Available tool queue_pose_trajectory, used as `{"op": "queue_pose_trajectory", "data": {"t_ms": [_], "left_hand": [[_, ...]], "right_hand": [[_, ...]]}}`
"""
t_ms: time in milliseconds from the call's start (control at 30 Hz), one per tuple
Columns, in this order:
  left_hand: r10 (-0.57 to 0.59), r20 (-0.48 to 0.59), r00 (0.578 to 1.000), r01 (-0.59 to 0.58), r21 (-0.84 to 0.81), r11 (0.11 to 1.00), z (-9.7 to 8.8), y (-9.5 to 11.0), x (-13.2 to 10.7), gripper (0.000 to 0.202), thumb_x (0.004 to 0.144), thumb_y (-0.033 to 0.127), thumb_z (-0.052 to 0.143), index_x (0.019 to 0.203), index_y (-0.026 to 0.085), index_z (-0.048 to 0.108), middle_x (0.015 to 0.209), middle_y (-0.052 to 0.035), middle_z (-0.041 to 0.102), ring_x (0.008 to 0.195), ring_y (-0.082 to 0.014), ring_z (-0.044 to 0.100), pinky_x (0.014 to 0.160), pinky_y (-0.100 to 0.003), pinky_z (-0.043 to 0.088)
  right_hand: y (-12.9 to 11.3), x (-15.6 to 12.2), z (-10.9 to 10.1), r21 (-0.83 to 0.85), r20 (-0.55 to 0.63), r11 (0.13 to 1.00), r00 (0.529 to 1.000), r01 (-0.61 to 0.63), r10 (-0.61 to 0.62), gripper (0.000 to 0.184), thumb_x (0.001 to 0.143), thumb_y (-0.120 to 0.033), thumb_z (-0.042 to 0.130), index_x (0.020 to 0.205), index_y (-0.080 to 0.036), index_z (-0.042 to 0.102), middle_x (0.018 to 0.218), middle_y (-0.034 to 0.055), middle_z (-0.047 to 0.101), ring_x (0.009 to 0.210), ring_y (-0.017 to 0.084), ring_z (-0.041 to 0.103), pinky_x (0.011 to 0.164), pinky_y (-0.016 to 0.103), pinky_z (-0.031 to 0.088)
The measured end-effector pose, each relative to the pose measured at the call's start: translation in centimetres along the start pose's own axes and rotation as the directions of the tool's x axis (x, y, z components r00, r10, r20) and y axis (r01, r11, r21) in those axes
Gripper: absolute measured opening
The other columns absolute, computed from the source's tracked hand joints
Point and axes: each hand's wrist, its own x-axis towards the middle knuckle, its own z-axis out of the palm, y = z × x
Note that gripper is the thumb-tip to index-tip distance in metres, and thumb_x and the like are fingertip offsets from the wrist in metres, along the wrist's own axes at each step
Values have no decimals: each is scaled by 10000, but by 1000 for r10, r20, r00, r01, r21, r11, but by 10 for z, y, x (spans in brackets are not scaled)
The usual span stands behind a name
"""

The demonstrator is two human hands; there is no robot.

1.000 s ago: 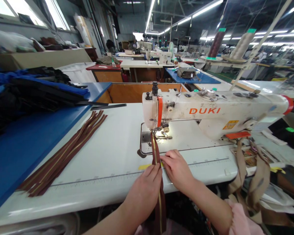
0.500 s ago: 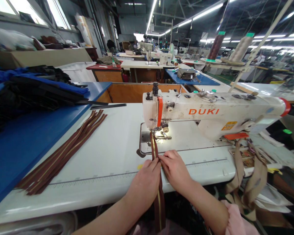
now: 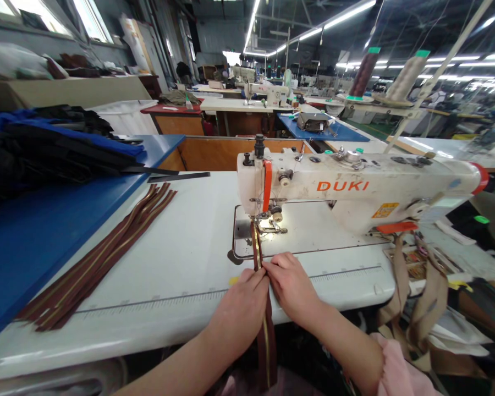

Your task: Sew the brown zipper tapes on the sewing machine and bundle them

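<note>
A brown zipper tape [image 3: 256,250] with gold teeth runs from under the presser foot of the white DUKI sewing machine [image 3: 355,190] toward me and hangs over the table's front edge. My left hand [image 3: 241,308] presses on the tape from the left, fingers closed together on it. My right hand [image 3: 291,286] pinches the tape from the right, just in front of the needle plate. Both hands touch each other at the tape.
A bundle of brown zippers [image 3: 103,256] lies diagonally on the white table [image 3: 181,258]. Dark and blue fabric [image 3: 45,151] is piled on the blue side table at left. Tan straps [image 3: 421,291] hang at right. Thread cones [image 3: 408,74] stand behind the machine.
Both hands have crept a little forward along the zipper tape toward the presser foot. The view has shifted slightly left.
</note>
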Motion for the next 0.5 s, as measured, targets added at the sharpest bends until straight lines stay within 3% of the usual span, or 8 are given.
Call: {"op": "queue_pose_trajectory", "data": {"t_ms": [133, 267, 400, 500], "left_hand": [[21, -57, 998, -22, -14, 1000, -1, 0, -2, 188, 851, 110, 521, 972, 73, 660, 1028, -128, 666, 1008, -250, 561, 914, -389, 429], [-8, -130, 991, -11, -144, 989, 1, -3, -7, 199, 876, 90, 461, 965, 97, 639, 1006, -109, 663, 973, -221, 571, 918, -377, 453], [-82, -308, 948, -41, -375, 926, 5, -17, -11, 224, 920, 103, 400, 995, 123, 610, 992, -76, 660, 951, -174, 573, 898, -307, 484], [-112, -369, 923, -45, -391, 919, 4, -32, -6, 221, 929, 126, 406, 1040, 124, 597, 1012, -75, 651, 948, -168, 567, 880, -296, 495]], "right_hand": [[1, 0, 1, -90, 35, 995, 999, 39, -36, 190, 912, -151, 472, 1019, -151, 629, 874, 64, 579, 851, 204, 456, 757, 340, 404], [-1, 0, -1, -222, 62, 968, 993, 116, -105, 166, 881, -134, 526, 1023, -139, 612, 885, 68, 576, 866, 216, 457, 769, 353, 403], [-4, 2, -4, -327, 107, 926, 981, 189, -163, 115, 872, -126, 530, 958, -136, 605, 875, 73, 560, 854, 227, 457, 761, 372, 410], [-6, 4, -7, -373, 134, 894, 968, 246, -211, 93, 870, -127, 531, 920, -143, 607, 851, 70, 549, 847, 226, 456, 763, 370, 413]]}}
